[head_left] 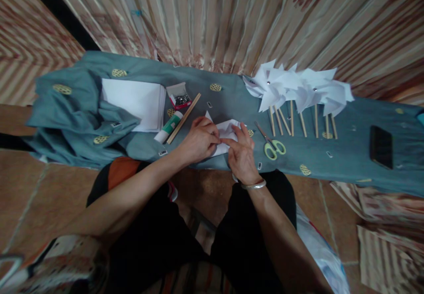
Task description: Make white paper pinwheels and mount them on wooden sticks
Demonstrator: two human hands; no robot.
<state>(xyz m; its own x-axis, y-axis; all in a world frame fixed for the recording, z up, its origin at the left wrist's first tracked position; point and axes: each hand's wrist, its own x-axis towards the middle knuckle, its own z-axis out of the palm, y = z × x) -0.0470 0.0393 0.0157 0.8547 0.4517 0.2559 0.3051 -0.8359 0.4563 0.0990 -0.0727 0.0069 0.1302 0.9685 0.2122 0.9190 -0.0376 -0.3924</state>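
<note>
Head view, two hands (199, 141) (243, 158), one paper (227, 129)

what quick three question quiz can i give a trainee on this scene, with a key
1. True or false: the green-handled scissors lie to the right of the right hand.
2. Multiple choice: seen from the wearer's side, where is the dark phone relative to the scissors? a) left b) right c) underneath
3. Short answer: what do the left hand and right hand both touch?

Key: 1 true; 2 b; 3 a piece of white paper.
</note>
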